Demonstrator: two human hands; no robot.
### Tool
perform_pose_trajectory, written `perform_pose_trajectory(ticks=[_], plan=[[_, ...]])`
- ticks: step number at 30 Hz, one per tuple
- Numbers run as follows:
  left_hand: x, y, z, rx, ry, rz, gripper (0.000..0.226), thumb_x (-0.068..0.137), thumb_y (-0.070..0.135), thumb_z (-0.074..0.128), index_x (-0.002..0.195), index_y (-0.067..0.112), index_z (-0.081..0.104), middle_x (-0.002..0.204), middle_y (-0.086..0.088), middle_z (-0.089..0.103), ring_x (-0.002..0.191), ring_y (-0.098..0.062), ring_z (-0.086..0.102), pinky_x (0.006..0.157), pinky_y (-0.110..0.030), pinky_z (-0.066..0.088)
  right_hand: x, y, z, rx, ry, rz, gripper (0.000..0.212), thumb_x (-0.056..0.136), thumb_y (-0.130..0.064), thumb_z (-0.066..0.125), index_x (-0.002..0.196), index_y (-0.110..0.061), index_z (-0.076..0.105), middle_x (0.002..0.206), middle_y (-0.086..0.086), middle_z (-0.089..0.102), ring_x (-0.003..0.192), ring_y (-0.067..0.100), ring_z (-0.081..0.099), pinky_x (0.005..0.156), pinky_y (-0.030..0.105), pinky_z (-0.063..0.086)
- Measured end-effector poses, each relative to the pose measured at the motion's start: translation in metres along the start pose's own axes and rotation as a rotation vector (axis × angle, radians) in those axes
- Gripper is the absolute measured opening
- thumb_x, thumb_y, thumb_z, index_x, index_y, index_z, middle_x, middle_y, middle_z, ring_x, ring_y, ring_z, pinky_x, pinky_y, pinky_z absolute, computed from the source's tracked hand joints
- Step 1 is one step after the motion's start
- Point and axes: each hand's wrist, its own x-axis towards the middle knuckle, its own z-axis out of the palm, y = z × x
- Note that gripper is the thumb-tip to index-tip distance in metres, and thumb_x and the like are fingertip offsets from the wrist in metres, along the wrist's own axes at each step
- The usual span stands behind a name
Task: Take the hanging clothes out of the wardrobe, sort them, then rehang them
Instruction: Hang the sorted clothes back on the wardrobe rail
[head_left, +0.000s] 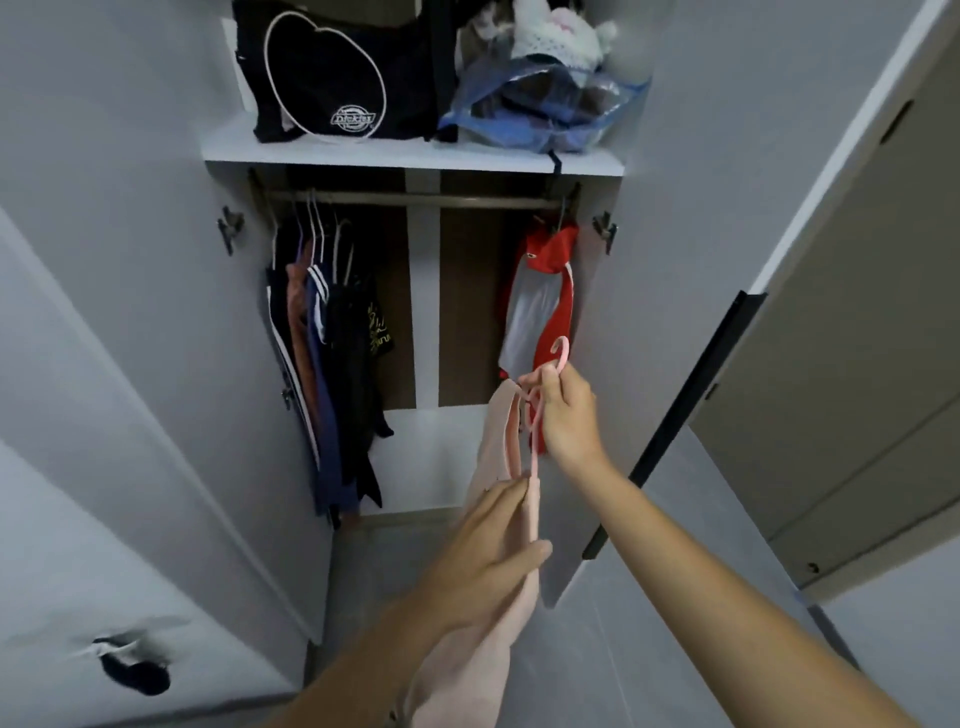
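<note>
A pale pink garment (483, 639) hangs from a pink plastic hanger (535, 415) in front of the open wardrobe. My right hand (566, 415) pinches the hanger just below its hook. My left hand (488, 551) grips the hanger's lower arm together with the garment's top. Inside, the metal rail (415, 198) carries several dark, blue and orange clothes (332, 374) bunched at its left end. A red and grey top (540, 306) hangs alone at the right end, just behind the pink hanger's hook.
Both white doors stand open: the left door (130, 312) and the right door (675, 260) with a black handle strip (691, 395). The shelf (405, 156) above the rail holds a black bag (337, 78) and a blue plastic bag of items (540, 104). A dark hole (135, 670) marks the lower left panel.
</note>
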Motion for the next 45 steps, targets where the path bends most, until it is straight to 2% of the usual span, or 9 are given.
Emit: perform_pose_trajectory(ticks=[2, 6, 12, 19, 27, 30, 35, 41, 45], plan=[[0.028, -0.009, -0.01, 0.02, 0.03, 0.074, 0.067, 0.099, 0.065, 0.047, 0.158, 0.05, 0.019, 0.15, 0.051, 0.014, 0.143, 0.023, 0.014, 0.123, -0.019, 0.014, 0.026, -0.002, 0.009, 0.025, -0.007, -0.001, 0.035, 0.113, -0.03, 0.039, 0.095, -0.02, 0.067, 0.1, 0.001, 0.074, 0.098, 0.018, 0.071, 0.096, 0.039, 0.058], [0.099, -0.038, -0.032, 0.135, 0.039, 0.123, 0.069, 0.1, 0.07, 0.037, 0.162, 0.044, 0.022, 0.166, 0.028, 0.022, 0.151, 0.01, 0.015, 0.128, -0.032, 0.016, 0.085, -0.003, 0.023, 0.023, 0.006, -0.053, 0.037, 0.113, -0.031, 0.04, 0.095, -0.01, 0.065, 0.097, 0.011, 0.072, 0.095, 0.023, 0.071, 0.093, 0.041, 0.058], [0.198, -0.053, -0.067, 0.128, 0.011, 0.209, 0.067, 0.103, 0.064, 0.041, 0.163, 0.039, 0.025, 0.163, 0.024, 0.025, 0.15, 0.007, 0.018, 0.122, -0.026, 0.022, 0.172, -0.012, 0.038, 0.032, 0.034, -0.088, 0.036, 0.113, -0.027, 0.04, 0.095, -0.008, 0.064, 0.092, 0.007, 0.071, 0.084, 0.009, 0.069, 0.078, 0.019, 0.054], [0.297, -0.083, -0.103, 0.263, 0.088, 0.27, 0.056, 0.105, 0.065, 0.033, 0.155, 0.041, 0.037, 0.158, 0.023, 0.032, 0.15, 0.002, 0.022, 0.123, -0.032, 0.027, 0.268, 0.0, 0.049, 0.071, 0.034, -0.034, 0.04, 0.113, -0.033, 0.039, 0.095, -0.011, 0.066, 0.098, 0.017, 0.071, 0.097, 0.034, 0.07, 0.093, 0.051, 0.057], [0.383, -0.1, -0.137, 0.414, 0.093, 0.185, 0.05, 0.101, 0.066, 0.041, 0.14, 0.036, 0.048, 0.143, 0.015, 0.042, 0.132, -0.004, 0.041, 0.104, -0.028, 0.042, 0.36, 0.023, 0.055, 0.137, -0.025, -0.001, 0.035, 0.114, -0.02, 0.036, 0.1, -0.001, 0.061, 0.095, 0.016, 0.071, 0.08, 0.023, 0.068, 0.075, 0.035, 0.059], [0.406, -0.113, -0.152, 0.47, 0.104, 0.134, 0.06, 0.095, 0.075, 0.035, 0.137, 0.034, 0.05, 0.14, 0.014, 0.043, 0.125, -0.005, 0.045, 0.095, -0.025, 0.041, 0.394, 0.037, 0.062, 0.12, -0.04, -0.021, 0.031, 0.114, -0.019, 0.037, 0.099, -0.012, 0.064, 0.101, 0.016, 0.076, 0.097, 0.033, 0.073, 0.096, 0.052, 0.058], [0.442, -0.135, -0.173, 0.493, 0.15, 0.172, 0.046, 0.097, 0.074, 0.041, 0.122, 0.036, 0.05, 0.126, 0.017, 0.044, 0.105, 0.0, 0.047, 0.081, -0.022, 0.04, 0.445, 0.061, 0.077, 0.103, -0.055, -0.073, 0.019, 0.113, -0.016, 0.039, 0.107, -0.023, 0.055, 0.097, 0.014, 0.075, 0.091, 0.032, 0.071, 0.095, 0.062, 0.056], [0.5, -0.16, -0.205, 0.491, 0.188, 0.233, 0.039, 0.098, 0.068, 0.043, 0.117, 0.034, 0.048, 0.122, 0.014, 0.042, 0.112, -0.006, 0.048, 0.092, -0.034, 0.048, 0.511, 0.07, 0.097, -0.125, 0.019, -0.213, 0.017, 0.111, -0.017, 0.046, 0.1, -0.03, 0.048, 0.095, 0.006, 0.075, 0.088, 0.024, 0.074, 0.081, 0.046, 0.06], [0.531, -0.174, -0.217, 0.492, 0.181, 0.231, 0.051, 0.091, 0.074, 0.038, 0.123, 0.036, 0.048, 0.124, 0.012, 0.041, 0.119, -0.013, 0.049, 0.095, -0.04, 0.049, 0.539, 0.08, 0.102, -0.225, 0.119, -0.21, 0.014, 0.107, -0.019, 0.055, 0.104, -0.005, 0.058, 0.081, -0.007, 0.063, 0.079, 0.012, 0.061, 0.079, 0.035, 0.047]])
